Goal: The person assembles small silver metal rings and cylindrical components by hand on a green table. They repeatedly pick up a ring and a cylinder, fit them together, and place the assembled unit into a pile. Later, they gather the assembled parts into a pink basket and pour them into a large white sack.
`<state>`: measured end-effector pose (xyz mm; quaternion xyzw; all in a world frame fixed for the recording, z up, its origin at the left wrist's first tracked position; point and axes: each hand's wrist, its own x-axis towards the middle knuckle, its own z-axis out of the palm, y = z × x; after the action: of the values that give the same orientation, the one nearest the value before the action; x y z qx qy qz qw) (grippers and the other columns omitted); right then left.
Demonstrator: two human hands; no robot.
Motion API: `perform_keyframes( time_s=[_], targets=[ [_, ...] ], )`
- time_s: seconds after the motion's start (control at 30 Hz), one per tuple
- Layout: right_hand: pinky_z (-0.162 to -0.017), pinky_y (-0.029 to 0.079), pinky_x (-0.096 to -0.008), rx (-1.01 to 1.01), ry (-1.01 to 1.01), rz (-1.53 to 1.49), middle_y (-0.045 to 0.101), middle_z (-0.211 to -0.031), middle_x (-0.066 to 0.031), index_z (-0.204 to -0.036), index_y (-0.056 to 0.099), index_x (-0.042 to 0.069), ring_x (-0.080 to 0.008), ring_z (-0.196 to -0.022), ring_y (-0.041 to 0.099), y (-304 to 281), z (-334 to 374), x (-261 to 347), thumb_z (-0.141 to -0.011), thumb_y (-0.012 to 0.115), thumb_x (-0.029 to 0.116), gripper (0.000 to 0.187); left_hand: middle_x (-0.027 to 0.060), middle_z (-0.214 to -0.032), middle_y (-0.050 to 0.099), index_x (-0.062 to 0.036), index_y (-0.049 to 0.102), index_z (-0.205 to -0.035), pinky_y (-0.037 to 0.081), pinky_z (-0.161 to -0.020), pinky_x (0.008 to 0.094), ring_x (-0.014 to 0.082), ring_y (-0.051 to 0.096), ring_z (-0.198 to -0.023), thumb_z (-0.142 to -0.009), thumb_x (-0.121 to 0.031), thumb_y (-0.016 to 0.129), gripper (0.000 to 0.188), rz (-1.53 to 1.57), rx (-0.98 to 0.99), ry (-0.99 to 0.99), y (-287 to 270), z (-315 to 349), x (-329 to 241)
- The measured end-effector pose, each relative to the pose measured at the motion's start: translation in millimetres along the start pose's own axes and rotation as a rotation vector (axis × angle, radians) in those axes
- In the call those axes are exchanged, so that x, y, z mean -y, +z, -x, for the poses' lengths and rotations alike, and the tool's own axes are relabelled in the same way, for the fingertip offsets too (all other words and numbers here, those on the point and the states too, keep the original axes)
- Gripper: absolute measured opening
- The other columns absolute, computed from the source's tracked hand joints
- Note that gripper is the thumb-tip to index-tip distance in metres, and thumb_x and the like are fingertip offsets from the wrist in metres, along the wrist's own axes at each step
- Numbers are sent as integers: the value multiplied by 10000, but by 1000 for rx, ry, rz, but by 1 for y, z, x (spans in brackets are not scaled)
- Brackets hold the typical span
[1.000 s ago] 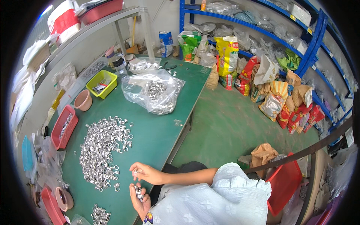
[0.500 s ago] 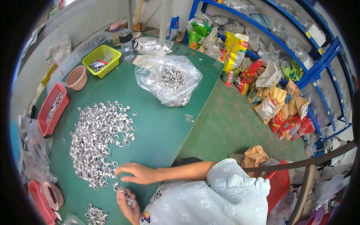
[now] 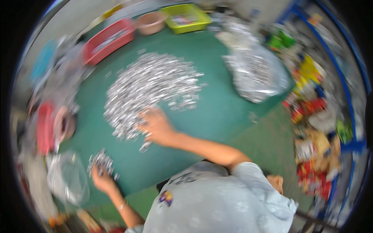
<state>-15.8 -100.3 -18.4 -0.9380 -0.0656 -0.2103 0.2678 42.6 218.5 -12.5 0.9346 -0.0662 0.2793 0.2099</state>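
A broad heap of small silvery metal rings (image 3: 151, 83) covers the middle of the green table, smeared by motion in this frame. My right hand (image 3: 158, 127) is at the heap's near edge, its fingers apart and touching rings. One or two stray rings (image 3: 145, 146) lie just below its fingertips. At the lower left, my left hand (image 3: 102, 181) reaches to a smaller pile of the same rings (image 3: 100, 158). Its fingertips are among those rings, and blur hides whether any are still in its grasp.
A clear plastic bag of rings (image 3: 258, 73) stands at the far right of the table (image 3: 211, 136). Along the far left edge are a red basket (image 3: 108, 40), a pink bowl (image 3: 150, 23) and a yellow-green basket (image 3: 188, 19). An empty-looking clear bag (image 3: 68, 178) lies beside the small pile.
The view has turned and blurred. My left hand, carrying rings near my body before, has moved left to the small pile. My right hand stays at the large heap's edge.
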Motion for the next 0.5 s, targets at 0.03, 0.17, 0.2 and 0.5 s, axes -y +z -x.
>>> perform_keyframes(
  time_s=[0.03, 0.17, 0.2, 0.5],
  targets=[
    [-995, 251, -545, 19, 4, 32, 424, -1291, -130, -1142, 581, 189, -327, -1233, 342, 0, 3, 3, -647, 721, 295, 525, 122, -972, 599, -54, 589, -1078, 483, -696, 336, 254, 583, -827, -803, -132, 628, 289, -38, -3, 2, 2, -1, -3],
    [-972, 305, -496, 65, -2, 165, 458, -1203, -111, -1027, 586, 104, -274, -1157, 415, -9, 17, 2, -740, 639, 113, 291, 113, -1012, 575, -112, 603, -1083, 463, -760, 368, 294, 564, -881, -781, -134, 637, 305, -140, -2, 19, 5, -7, -15],
    [-966, 314, -482, 62, 0, 125, 469, -1179, -125, -1000, 588, 79, -286, -1137, 427, -13, 20, 6, -743, 624, 85, 259, 109, -1022, 561, -114, 596, -1090, 457, -770, 375, 296, 549, -905, -788, -135, 630, 305, -141, -7, 23, 4, -6, -16],
    [-837, 378, -393, 137, 23, -35, 514, -1107, -103, -923, 607, 40, -285, -996, 493, -40, 40, 2, -716, 661, 67, 215, 153, -1221, 442, -66, 498, -1199, 285, -970, 458, 331, 397, -1133, -794, -265, 648, 476, -1, 91, -84, 3, -7, -21]
  ],
)
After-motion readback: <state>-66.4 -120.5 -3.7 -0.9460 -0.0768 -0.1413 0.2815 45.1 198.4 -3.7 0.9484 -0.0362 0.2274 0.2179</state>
